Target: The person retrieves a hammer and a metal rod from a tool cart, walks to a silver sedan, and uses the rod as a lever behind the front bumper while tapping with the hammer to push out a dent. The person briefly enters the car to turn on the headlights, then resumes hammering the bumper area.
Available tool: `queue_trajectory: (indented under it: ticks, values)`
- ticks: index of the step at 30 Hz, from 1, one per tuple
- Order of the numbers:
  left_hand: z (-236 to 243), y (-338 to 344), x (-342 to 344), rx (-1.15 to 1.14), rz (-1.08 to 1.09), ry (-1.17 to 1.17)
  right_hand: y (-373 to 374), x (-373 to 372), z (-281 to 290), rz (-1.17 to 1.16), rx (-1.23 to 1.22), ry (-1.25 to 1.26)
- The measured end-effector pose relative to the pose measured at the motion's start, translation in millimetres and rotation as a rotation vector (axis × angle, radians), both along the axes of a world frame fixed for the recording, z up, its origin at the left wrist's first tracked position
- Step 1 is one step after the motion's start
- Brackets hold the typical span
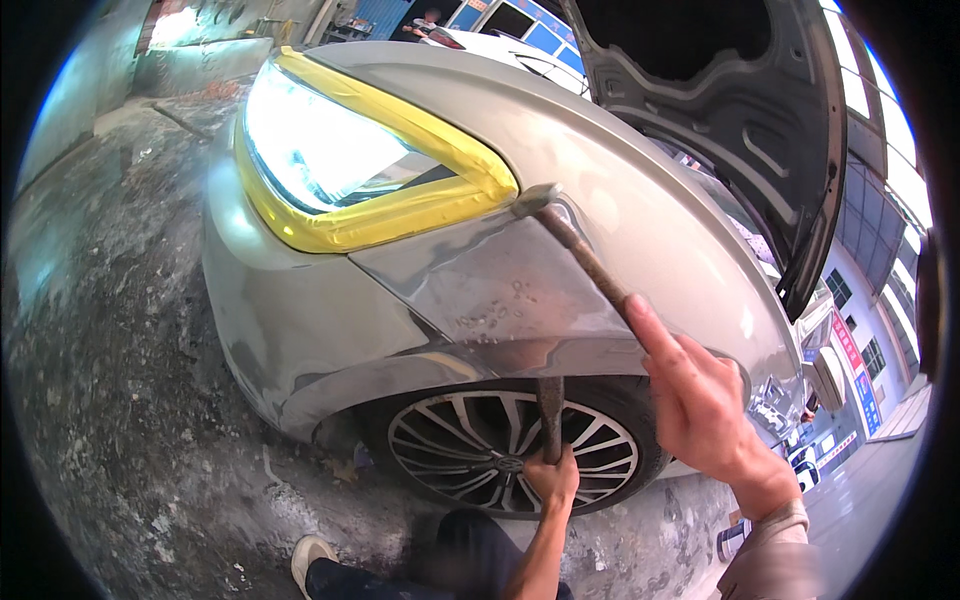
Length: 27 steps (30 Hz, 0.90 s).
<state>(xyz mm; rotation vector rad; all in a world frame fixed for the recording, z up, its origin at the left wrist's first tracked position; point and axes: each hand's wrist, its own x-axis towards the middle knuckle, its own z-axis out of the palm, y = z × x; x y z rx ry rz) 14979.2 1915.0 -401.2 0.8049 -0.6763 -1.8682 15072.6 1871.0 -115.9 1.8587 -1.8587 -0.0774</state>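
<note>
My right hand (702, 405) is closed round the handle of a hammer (582, 250), forefinger stretched along it. The hammer head is over the fender by the rear corner of the headlight; I cannot tell whether it touches. Lower down, my left hand (553, 476) grips a dark metal bar (551, 412) in front of the wheel (480, 440). The bar's upper end goes out of sight under the wheel arch. Between the hands lies a bare, sanded patch (490, 290) of the silver-beige fender, with small round marks. Yellow tape (400, 222) frames the bright headlight (320, 140).
A raised black hood (740, 130) stands at the upper right. The grey floor (130, 380) is stained and rough. My shoe (312, 562) is at the lower edge. Farther back are a white car (510, 55) and a person (423, 25). A bucket (733, 540) stands at the lower right.
</note>
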Motion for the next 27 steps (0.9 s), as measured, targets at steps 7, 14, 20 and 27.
queue_trajectory:
  ticks: [7,14,20,27]
  values:
    - [2.8,2.3,2.1,-0.015,0.071,-0.054,-3.3,3.9,-4.3,-0.016,0.036,0.061]
    - [2.3,2.4,-0.1,0.019,0.018,-0.047,-2.6,11.6,-6.1,0.086,-0.005,0.065]
    - [1.7,3.8,-2.9,0.008,0.028,-0.043,-3.4,12.3,-8.2,0.241,-0.069,0.135]
    - [-0.7,5.3,-2.7,0.036,0.005,-0.052,-6.1,9.1,-9.0,0.120,-0.009,0.095]
